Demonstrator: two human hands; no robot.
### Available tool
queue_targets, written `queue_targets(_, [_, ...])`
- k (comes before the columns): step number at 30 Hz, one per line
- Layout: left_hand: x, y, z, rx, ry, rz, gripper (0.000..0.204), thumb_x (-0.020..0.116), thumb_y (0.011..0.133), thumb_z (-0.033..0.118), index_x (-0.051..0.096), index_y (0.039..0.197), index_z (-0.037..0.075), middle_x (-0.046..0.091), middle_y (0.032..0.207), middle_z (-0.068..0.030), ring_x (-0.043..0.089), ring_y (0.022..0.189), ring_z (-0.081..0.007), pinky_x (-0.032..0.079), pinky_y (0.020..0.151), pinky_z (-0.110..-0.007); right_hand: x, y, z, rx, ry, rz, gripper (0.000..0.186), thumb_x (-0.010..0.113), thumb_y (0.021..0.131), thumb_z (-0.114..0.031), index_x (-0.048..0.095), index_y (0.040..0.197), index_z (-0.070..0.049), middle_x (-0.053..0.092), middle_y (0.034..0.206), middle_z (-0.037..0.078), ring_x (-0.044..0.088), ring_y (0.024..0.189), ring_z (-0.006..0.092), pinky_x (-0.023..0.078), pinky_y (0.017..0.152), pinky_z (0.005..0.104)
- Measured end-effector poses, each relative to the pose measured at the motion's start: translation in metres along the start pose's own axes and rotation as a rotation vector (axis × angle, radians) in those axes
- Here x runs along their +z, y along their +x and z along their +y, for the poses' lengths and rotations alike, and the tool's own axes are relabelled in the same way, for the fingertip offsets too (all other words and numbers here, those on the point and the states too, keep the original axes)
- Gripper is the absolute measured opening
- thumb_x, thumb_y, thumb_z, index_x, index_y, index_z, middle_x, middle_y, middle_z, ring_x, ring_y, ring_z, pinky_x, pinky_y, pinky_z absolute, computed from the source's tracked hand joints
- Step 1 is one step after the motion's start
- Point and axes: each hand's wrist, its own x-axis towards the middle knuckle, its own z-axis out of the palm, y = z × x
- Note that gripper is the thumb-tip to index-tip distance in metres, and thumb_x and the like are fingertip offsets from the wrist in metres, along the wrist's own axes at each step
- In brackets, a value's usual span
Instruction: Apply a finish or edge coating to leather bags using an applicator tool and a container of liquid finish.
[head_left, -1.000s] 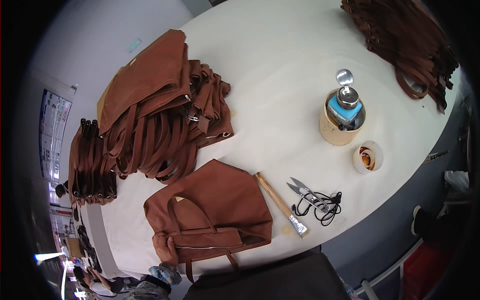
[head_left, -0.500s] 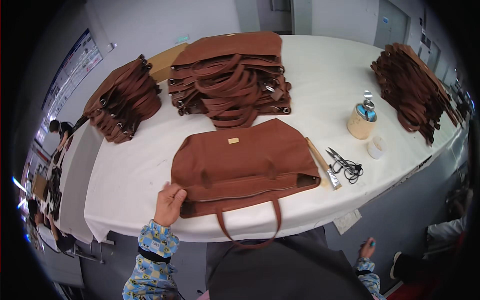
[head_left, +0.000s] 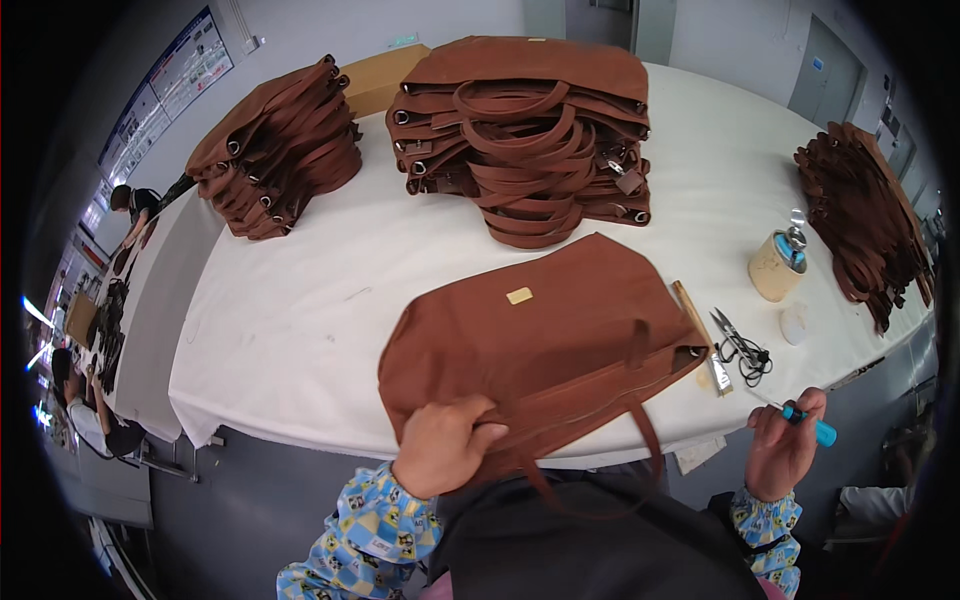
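On wht cloth-covered tbl (head_left: 290,340), had brn leather-look handbag (head_left: 545,330) at near edge, clamped by near-L corner in L hand (head_left: 448,445). Saw tan cylindrical pot (head_left: 772,274) w/ blue metal-topped bottle (head_left: 789,252) inside. Gripped turquoise-handled tool (head_left: 824,433) in R hand (head_left: 785,450). Couldn't tell contents of whitish cup (head_left: 794,324) nr pot.

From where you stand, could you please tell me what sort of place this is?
It looks like a bag workshop or small factory: similar brown bags are stacked on a large white-covered table, metal snips lie there too, and another person is at far left.
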Motion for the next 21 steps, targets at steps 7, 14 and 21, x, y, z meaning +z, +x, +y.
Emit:
queue_targets(7, [0.031,0.054,-0.002,-0.055,-0.522,-0.247,0.013,0.059,0.08,0.011,0.055,0.085,0.0,0.053,0.066,-0.0017,0.045,0.062,-0.0054,0.04,0.055,-0.023,0.078,0.018,0.047,0.477,0.327,-0.417,0.024,0.057,0.082,-0.028,0.046,0.084,-0.006,0.051,0.059,0.007,0.048,0.055,0.0161,0.042,0.066,0.0332])
queue_targets(14, [0.031,0.053,-0.01,-0.059,-0.649,-0.328,0.022,0.062,0.072,0.005,0.055,0.092,0.0,0.06,0.069,-0.0091,0.057,0.059,-0.0134,0.045,0.056,-0.025,0.078,0.022,0.06,0.823,0.15,-0.332,0.021,0.066,0.072,-0.01,0.048,0.083,-0.004,0.053,0.065,0.007,0.052,0.058,0.016,0.043,0.061,0.033])
queue_targets(21, [0.034,0.055,-0.015,-0.052,-0.732,-0.266,0.018,0.062,0.07,0.001,0.055,0.087,0.0,0.058,0.066,-0.0093,0.058,0.059,-0.0177,0.045,0.055,-0.027,0.098,0.038,0.054,0.651,0.067,-0.291,0.026,0.067,0.072,-0.014,0.043,0.08,-0.005,0.051,0.061,0.007,0.049,0.053,0.015,0.042,0.053,0.0284])
